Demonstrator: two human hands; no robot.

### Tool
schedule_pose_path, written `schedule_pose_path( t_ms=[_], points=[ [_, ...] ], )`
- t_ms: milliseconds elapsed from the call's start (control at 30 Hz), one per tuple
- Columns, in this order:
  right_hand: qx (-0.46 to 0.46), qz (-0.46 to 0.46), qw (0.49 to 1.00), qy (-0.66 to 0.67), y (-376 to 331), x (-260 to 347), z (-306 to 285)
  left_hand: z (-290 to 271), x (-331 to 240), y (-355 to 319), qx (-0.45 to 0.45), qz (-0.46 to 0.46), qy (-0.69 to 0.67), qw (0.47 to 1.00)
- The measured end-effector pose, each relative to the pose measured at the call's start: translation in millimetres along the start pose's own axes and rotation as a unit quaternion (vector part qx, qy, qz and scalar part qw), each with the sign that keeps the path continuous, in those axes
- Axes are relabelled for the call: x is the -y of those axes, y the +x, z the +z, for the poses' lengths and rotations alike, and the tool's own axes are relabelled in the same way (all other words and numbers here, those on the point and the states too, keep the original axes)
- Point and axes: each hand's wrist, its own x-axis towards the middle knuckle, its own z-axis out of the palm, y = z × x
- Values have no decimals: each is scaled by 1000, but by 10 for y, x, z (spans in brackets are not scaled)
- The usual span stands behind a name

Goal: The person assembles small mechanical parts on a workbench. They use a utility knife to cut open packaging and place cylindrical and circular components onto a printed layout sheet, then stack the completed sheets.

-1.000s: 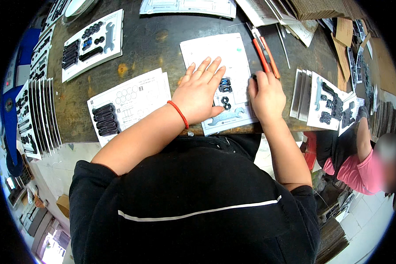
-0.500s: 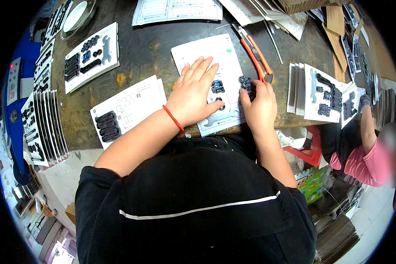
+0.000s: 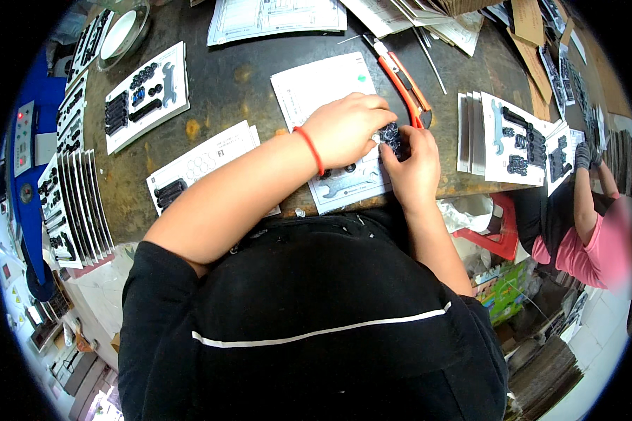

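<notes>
My left hand [image 3: 351, 126] reaches across a white printed card [image 3: 316, 82], its fingers bent down onto a bunch of small black nuts [image 3: 390, 138] at the card's right edge. On the other side of that bunch, my right hand [image 3: 418, 167] grips it between thumb and fingers. A grey open-ended wrench [image 3: 347, 184] shows on the card's lower part, below my left hand, with a black round part [image 3: 350, 168] above it. My left hand hides the middle of the card. Just beyond my right fingers lies an orange-handled hand tool [image 3: 404, 81].
Left of me lie a partly covered card with black bolts [image 3: 168, 194] and a filled hardware card [image 3: 144, 95]. Stacked filled cards [image 3: 516, 140] stand at the right. Papers [image 3: 277, 21] and a thin rod [image 3: 432, 62] lie farther back. A co-worker's gloved hand [image 3: 582, 155] is far right.
My left hand has left its flat position on the card and moved right, its fingers now at the black nuts. My right hand stays there. The co-worker's second gloved hand has come into view.
</notes>
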Motion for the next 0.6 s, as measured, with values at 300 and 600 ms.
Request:
schedule_pose_path(
  t_ms=[300,600],
  points=[
    [18,59,998,-1,-40,64,-46,-4,77,452,164,31,55,984],
    [45,102,994,-2,74,86,-27,-63,32,654,228,40,80,970]
  ],
)
